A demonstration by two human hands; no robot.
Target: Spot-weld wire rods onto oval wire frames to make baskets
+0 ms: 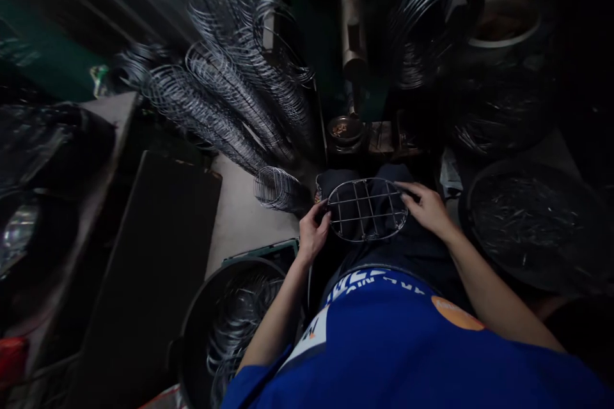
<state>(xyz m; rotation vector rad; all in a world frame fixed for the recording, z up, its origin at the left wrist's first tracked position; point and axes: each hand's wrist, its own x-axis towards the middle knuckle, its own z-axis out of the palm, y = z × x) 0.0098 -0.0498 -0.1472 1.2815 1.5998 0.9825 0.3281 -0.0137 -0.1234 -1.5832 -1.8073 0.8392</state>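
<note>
A round wire rack (368, 209) with crossing bars is held over my lap, between both hands. My left hand (314, 230) pinches its left rim between thumb and fingers. On the opposite side, my right hand (425, 206) grips the upper right part of the rim. Dark trousers show through the gaps between the bars. Just to the left of the rack lies a short stack of wire rings (275, 188).
Tall leaning stacks of wire rings (211, 115) stand front left. A black tub of wire pieces (240, 332) is at my left. A wide basin of metal bits (527, 217) sits at right. Ahead are a small dish (346, 130) and a vertical metal post (354, 25).
</note>
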